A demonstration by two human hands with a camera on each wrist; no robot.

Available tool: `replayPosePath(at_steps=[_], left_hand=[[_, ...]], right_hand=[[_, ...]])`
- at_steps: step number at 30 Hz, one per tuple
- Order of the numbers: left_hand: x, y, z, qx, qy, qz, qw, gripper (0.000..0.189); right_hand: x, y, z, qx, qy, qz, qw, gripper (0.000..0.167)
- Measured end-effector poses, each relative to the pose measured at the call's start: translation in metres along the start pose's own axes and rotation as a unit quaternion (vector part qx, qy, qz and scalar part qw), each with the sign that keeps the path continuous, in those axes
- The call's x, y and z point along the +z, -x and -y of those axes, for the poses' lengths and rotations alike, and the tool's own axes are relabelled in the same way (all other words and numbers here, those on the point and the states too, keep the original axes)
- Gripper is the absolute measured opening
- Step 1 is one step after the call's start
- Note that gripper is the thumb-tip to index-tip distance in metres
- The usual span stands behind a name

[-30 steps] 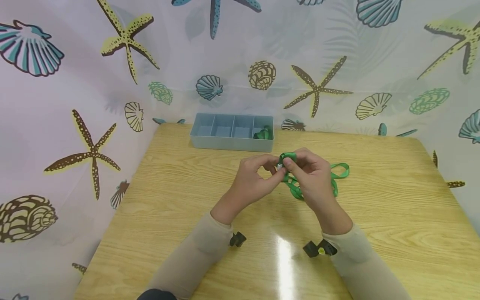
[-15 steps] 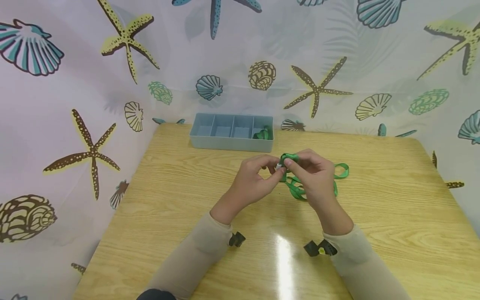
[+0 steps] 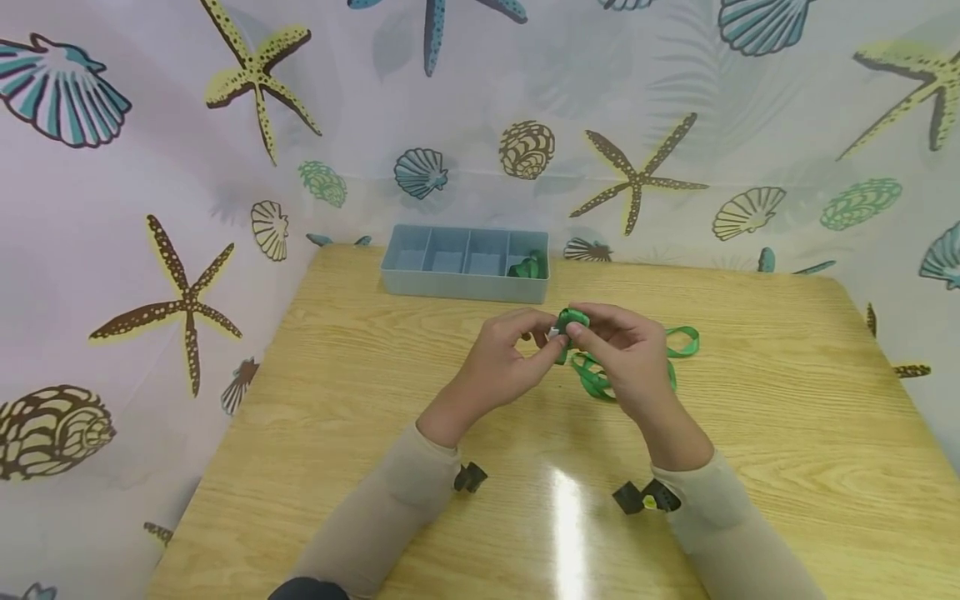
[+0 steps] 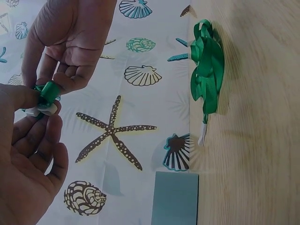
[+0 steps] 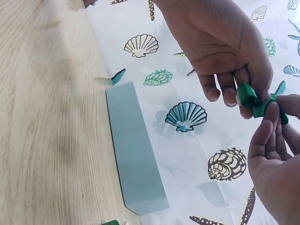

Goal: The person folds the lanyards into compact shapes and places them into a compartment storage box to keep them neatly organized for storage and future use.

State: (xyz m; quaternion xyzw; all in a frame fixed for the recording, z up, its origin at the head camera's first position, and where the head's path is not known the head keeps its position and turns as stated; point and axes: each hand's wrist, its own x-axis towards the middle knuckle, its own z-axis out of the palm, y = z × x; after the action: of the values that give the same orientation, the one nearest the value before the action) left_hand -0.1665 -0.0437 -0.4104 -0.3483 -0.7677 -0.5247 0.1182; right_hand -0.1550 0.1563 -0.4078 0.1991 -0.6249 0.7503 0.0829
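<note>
Two beige fabric sleeves point(image 3: 390, 508) up close, then the left hand point(image 3: 502, 358) and right hand point(image 3: 626, 350), both pinching a folded shiny green ribbon point(image 3: 573, 317) with a small white bit point(image 3: 553, 332), held up over the pale wooden table point(image 3: 337, 375). Loose green ribbon loops point(image 3: 592, 382) lie there, partly hidden by the right hand. Further back: a blue-grey four-slot tray point(image 3: 465, 286), rightmost slot holding a green ribbon bundle point(image 3: 529, 267), then white shell-and-starfish cloth point(image 3: 360, 108).

The folded green ribbon point(image 3: 575, 316) is partly covered by the left hand point(image 3: 504, 354) and right hand point(image 3: 630, 350); the white piece point(image 3: 553, 333) is too small to identify. In the head view, loose green loops point(image 3: 596, 385) are partly hidden by the right hand; in the left wrist view, the blue box point(image 4: 176, 199) is cut off below.
</note>
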Motion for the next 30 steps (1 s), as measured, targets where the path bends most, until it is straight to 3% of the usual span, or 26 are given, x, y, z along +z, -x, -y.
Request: replayPosePath(at_steps=[10, 20, 30], left_hand=[[-0.003, 0.003, 0.006, -0.002, 0.011, 0.016, 0.9998, 0.013], [-0.006, 0.005, 0.018, -0.025, 0.001, 0.035, 0.9991, 0.012], [-0.006, 0.01, 0.02, -0.034, 0.008, 0.029, 0.9989, 0.014]], right_hand=[[-0.002, 0.002, 0.0, 0.053, 0.034, 0.025, 0.9977, 0.024], [0.001, 0.002, -0.011, 0.03, 0.078, 0.008, 0.9965, 0.02], [0.002, 0.004, -0.014, 0.005, 0.077, 0.004, 0.997, 0.018]])
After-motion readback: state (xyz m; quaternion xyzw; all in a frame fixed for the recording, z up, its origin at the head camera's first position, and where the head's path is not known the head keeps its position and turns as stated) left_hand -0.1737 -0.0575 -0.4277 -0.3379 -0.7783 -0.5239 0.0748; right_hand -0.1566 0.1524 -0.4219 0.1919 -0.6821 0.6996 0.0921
